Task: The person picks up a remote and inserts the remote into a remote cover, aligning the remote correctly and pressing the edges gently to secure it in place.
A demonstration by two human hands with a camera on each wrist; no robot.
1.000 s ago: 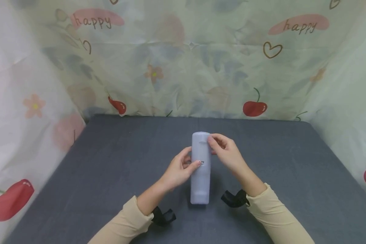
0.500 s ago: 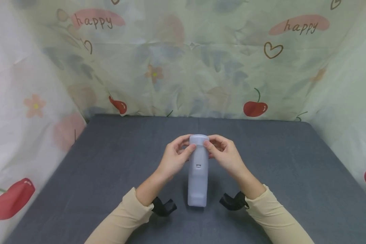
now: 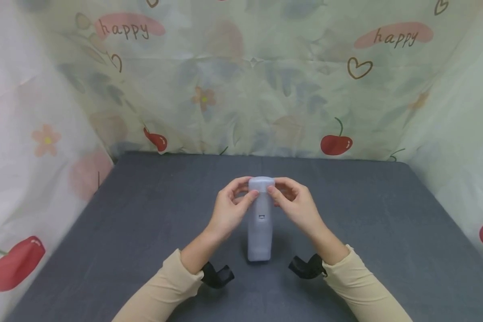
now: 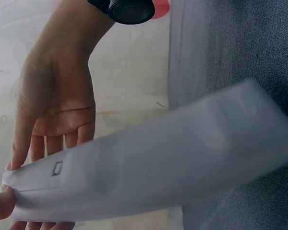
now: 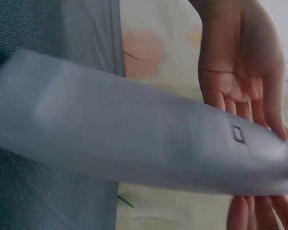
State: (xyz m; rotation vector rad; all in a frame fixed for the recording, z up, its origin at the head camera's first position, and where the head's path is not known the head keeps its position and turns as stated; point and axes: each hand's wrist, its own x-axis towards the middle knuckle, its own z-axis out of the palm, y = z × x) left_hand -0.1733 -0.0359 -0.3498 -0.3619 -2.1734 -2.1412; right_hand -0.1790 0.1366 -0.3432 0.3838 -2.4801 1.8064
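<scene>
A long pale lavender plastic case [image 3: 259, 239] with rounded ends stands between my hands in the head view. A small rectangular catch or slot [image 3: 261, 217] marks its near face, and a seam crosses it near the far end. My left hand [image 3: 230, 208] pinches the far end from the left, thumb on the near face and fingers behind. From the right, my right hand [image 3: 299, 205] pinches that same end in a matching way. In the left wrist view the case [image 4: 149, 163] slants across, its free end over the dark cloth. The fingers behind it are partly hidden.
A dark grey cloth-covered table [image 3: 165, 214] lies beneath the hands. Floral printed curtains [image 3: 241, 103] enclose it at the back and both sides. Black wrist-camera mounts [image 3: 217, 275] hang under both cuffs.
My left hand has slid from the middle of the case up to its far end, opposite the right hand. The near end of the case has shifted away from me, and the catch is now uncovered.
</scene>
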